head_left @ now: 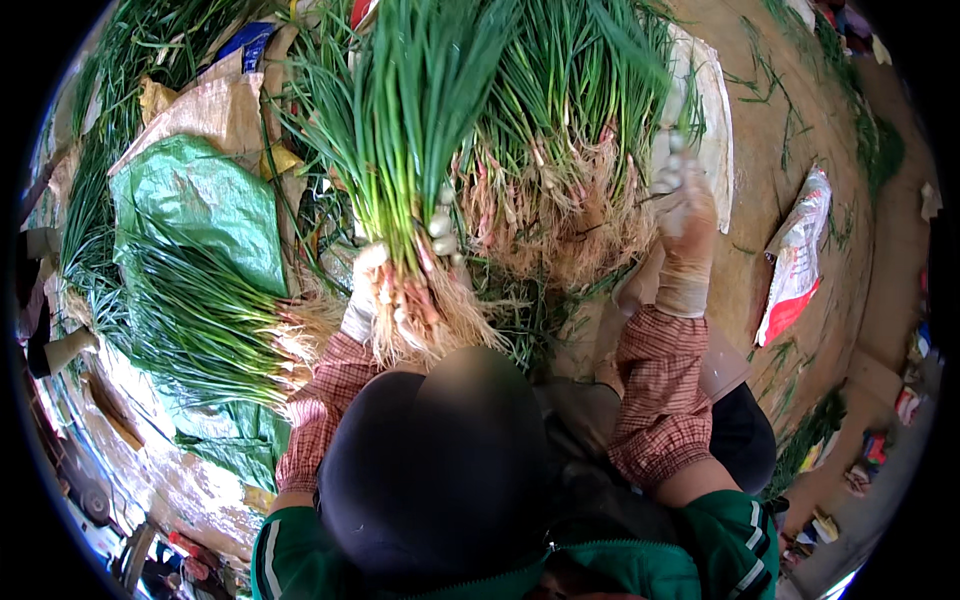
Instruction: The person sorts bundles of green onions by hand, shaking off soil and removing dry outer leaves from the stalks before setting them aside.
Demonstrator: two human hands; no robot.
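My left hand [362, 300], in a pale glove with greyish fingertips, is closed around a thick bunch of green onions [405, 190]. Its long leaves point away from me, and the pale roots hang toward my lap. Off to the right, my right hand [688, 225] wears a soiled light glove and is smeared by motion. Blurred green leaf streaks show just beyond its fingers; whether it grips any is unclear. Between my hands lies a larger pile of green onions [570, 130], roots toward me. Checked red sleeve covers wrap both forearms.
To the left, another bundle of green onions [210, 310] rests on a green plastic sheet [195, 190]. Farther left are more long leaves [90, 220]. A white sheet [712, 90] lies under the pile's right side. A red-and-white bag [797, 255] sits on the brown floor.
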